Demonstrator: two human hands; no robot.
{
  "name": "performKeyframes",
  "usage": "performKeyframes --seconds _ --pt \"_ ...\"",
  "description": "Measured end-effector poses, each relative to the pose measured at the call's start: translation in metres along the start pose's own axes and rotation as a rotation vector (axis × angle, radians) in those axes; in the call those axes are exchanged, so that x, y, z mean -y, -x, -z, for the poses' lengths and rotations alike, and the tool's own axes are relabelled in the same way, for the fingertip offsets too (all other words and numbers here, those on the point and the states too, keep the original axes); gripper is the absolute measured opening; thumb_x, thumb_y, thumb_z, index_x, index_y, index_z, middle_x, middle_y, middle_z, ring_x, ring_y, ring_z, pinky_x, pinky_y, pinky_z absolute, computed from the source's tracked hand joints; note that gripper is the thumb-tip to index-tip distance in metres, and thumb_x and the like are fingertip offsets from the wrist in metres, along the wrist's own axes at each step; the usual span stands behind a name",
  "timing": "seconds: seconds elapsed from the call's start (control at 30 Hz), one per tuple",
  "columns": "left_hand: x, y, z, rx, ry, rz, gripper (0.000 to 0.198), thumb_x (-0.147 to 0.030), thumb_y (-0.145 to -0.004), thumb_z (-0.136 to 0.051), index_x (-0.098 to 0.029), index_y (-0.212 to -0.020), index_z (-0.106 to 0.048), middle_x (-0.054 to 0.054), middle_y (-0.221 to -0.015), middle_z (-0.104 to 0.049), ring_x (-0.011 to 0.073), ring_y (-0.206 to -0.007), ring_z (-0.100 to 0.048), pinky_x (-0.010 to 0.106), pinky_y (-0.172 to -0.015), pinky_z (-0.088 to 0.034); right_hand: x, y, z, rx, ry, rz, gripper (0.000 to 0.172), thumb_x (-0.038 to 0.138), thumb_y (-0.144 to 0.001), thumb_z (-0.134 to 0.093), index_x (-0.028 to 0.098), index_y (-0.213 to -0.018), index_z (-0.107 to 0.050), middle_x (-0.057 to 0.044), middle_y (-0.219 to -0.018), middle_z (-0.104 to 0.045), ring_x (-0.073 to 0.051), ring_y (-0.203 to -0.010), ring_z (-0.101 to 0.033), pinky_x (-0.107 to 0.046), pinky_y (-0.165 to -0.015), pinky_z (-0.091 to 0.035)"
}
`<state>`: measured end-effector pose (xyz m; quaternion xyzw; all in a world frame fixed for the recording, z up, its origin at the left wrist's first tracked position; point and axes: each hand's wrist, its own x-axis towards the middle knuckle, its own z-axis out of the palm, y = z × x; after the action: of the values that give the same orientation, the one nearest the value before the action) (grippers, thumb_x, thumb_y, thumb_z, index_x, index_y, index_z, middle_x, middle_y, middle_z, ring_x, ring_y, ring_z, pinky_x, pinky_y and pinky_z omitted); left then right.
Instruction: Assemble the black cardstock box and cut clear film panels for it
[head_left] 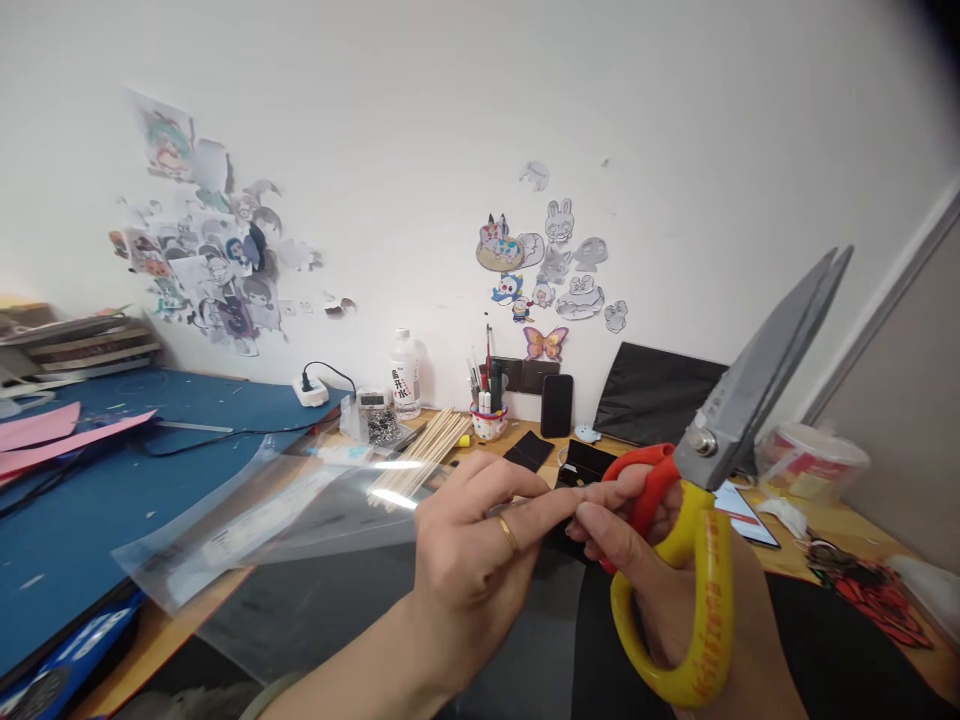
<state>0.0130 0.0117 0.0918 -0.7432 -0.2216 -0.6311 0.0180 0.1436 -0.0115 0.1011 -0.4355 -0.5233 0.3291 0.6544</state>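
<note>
My left hand (480, 540), with a gold ring on one finger, is closed, its fingertips meeting those of my right hand. Anything pinched between them is too small to make out. Red and yellow scissors (720, 420) hang in my right hand (660, 560), which is curled through the handles; the blades are together and point up and to the right. A clear plastic sheet (300, 560) spreads behind and below my left hand. Under both hands lies a black surface (600, 640).
Bamboo sticks (435, 445), a pen cup (489, 415), a water bottle (406, 372) and a phone (557, 405) stand or lie near the wall. Pink paper (75, 440) rests on the blue table (90, 540) at left. A tape roll (814, 460) sits at right.
</note>
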Motion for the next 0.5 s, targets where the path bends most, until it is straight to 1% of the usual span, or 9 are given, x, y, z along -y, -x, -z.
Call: performKeyframes --seconds 0.13,0.27,0.4,0.5 --pt "0.0000 0.0008 -0.0017 -0.016 0.032 0.030 0.029 -0.003 -0.074 -0.060 -0.023 -0.092 -0.069 0.002 -0.069 -0.062 0.0107 -0.063 -0.054 0.024 -0.057 -0.045 0.0035 0.0005 -0.0022 0.003 0.000 0.009 0.011 0.028 -0.067 -0.069 0.025 -0.067 -0.059 0.004 -0.063 -0.062 -0.011 -0.058 -0.061 -0.022 -0.056 -0.051" --pt "-0.0010 0.0009 -0.0029 0.001 0.069 0.074 0.027 -0.003 -0.075 -0.060 -0.020 -0.093 -0.069 0.003 -0.067 -0.061 0.0098 -0.060 -0.054 0.023 -0.055 -0.045 0.0031 -0.0001 -0.0024 -0.003 0.029 0.038 0.010 0.030 -0.067 -0.069 0.026 -0.068 -0.059 0.005 -0.064 -0.063 -0.012 -0.057 -0.060 -0.024 -0.055 -0.051" --pt "-0.0022 0.0008 -0.0030 0.004 0.109 0.108 0.029 -0.004 -0.075 -0.059 -0.024 -0.094 -0.069 0.002 -0.068 -0.061 0.0096 -0.060 -0.054 0.022 -0.055 -0.046 -0.0014 -0.0017 -0.0009 -0.007 0.054 0.024 0.012 0.030 -0.066 -0.069 0.026 -0.070 -0.059 0.004 -0.067 -0.063 -0.013 -0.059 -0.061 -0.024 -0.055 -0.051" --pt "-0.0023 0.0018 -0.0033 0.000 0.140 0.111 0.031 -0.003 -0.074 -0.060 -0.025 -0.094 -0.069 0.002 -0.070 -0.062 0.0097 -0.061 -0.055 0.021 -0.054 -0.046 -0.0041 -0.0030 0.0008 0.021 0.000 0.004 0.015 0.029 -0.065 -0.071 0.026 -0.071 -0.058 0.004 -0.066 -0.063 -0.012 -0.059 -0.062 -0.023 -0.055 -0.052"
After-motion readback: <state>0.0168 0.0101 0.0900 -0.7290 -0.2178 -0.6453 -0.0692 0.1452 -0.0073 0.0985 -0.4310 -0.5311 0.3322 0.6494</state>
